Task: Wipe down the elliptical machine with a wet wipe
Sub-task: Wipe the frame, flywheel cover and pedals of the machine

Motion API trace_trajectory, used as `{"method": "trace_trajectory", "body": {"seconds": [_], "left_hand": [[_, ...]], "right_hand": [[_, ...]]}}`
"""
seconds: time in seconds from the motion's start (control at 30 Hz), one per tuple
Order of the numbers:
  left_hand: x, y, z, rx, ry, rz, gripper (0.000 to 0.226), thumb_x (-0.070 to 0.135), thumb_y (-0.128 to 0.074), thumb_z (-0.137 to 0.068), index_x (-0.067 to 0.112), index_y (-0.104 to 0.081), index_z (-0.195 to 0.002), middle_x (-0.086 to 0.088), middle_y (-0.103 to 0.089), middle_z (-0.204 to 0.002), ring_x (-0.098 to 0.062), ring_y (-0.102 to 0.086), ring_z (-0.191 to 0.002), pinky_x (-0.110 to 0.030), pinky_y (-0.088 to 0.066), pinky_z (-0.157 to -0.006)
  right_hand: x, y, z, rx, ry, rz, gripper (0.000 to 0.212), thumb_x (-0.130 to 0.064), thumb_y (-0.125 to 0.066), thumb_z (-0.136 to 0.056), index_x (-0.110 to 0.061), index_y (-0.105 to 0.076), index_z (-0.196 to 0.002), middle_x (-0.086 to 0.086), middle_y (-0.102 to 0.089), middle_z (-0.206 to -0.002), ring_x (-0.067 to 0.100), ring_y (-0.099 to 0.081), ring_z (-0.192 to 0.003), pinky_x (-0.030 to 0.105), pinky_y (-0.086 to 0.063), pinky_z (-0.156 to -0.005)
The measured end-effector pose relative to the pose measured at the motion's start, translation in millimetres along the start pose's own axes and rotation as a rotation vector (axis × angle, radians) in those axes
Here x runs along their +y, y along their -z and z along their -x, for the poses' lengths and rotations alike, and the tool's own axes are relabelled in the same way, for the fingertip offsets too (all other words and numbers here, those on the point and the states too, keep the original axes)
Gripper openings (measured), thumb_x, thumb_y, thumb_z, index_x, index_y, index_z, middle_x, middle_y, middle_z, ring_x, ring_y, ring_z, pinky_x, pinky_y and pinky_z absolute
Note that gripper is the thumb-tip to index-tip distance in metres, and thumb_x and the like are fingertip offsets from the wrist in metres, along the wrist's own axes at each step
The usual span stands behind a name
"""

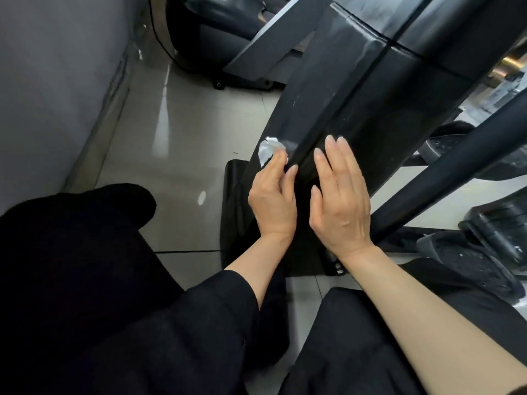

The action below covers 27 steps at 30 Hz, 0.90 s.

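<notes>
The elliptical machine's black housing (356,104) slopes down through the middle of the view, with a seam along its centre. My left hand (273,195) pinches a crumpled white wet wipe (269,151) and holds it against the left face of the housing, near its lower end. My right hand (340,195) lies flat with straight fingers on the right side of the housing, just beside the seam. A few pale smears show higher up on the housing.
A grey wall (51,81) runs close on the left, with a glossy tiled floor (182,138) below it. Black foot pedals (479,260) and a dark arm bar (445,178) stand to the right. Another dark machine base (228,32) sits behind. My black-clad knees fill the foreground.
</notes>
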<state>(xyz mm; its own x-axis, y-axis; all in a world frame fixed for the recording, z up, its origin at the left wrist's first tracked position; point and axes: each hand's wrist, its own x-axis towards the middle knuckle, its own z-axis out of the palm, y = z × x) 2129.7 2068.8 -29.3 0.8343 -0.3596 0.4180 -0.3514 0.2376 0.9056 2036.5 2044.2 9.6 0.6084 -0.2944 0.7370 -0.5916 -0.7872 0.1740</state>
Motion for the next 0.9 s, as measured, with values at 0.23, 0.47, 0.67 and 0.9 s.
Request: {"method": "trace_trajectory", "body": {"seconds": [0.23,0.47,0.67,0.9], "left_hand": [[56,16,-21,-0.099,0.345,0.489,0.022,0.01,-0.052,-0.092,0.018,-0.069,-0.104,-0.003,-0.073,-0.084,-0.019,-0.07,-0.083,-0.037,-0.056,-0.081],[51,19,-28,-0.092,0.317,0.389,0.031,-0.003,-0.045,-0.09,0.01,-0.064,-0.111,0.001,-0.07,-0.103,-0.007,-0.065,-0.098,-0.034,-0.052,-0.094],[32,18,-21,-0.197,0.45,0.183,0.044,-0.001,-0.046,-0.088,0.018,-0.062,-0.125,0.011,-0.06,-0.115,-0.005,-0.055,-0.107,-0.024,-0.041,-0.101],[17,22,-4,-0.331,0.5,0.12,0.052,0.0,-0.044,-0.091,0.021,-0.053,-0.138,0.004,-0.055,-0.139,-0.011,-0.048,-0.129,-0.033,-0.037,-0.111]], "right_hand": [[-19,1,-24,0.1,-0.033,-0.188,0.036,0.007,-0.062,-0.088,0.008,-0.061,-0.123,0.027,-0.059,-0.127,0.036,-0.063,-0.097,0.033,-0.051,-0.091],[10,37,-86,0.333,0.157,-0.01,0.023,0.006,-0.048,-0.096,0.01,-0.071,-0.101,0.02,-0.07,-0.106,0.035,-0.066,-0.091,0.032,-0.053,-0.086],[32,25,-76,0.11,0.371,0.282,0.038,0.009,-0.052,-0.089,0.011,-0.057,-0.127,0.021,-0.057,-0.134,0.035,-0.053,-0.127,0.043,-0.043,-0.107],[13,29,-22,-0.278,0.379,0.581,0.063,-0.024,-0.045,-0.097,0.009,-0.027,-0.147,0.021,-0.026,-0.156,0.032,-0.023,-0.147,0.044,-0.019,-0.12]]}}
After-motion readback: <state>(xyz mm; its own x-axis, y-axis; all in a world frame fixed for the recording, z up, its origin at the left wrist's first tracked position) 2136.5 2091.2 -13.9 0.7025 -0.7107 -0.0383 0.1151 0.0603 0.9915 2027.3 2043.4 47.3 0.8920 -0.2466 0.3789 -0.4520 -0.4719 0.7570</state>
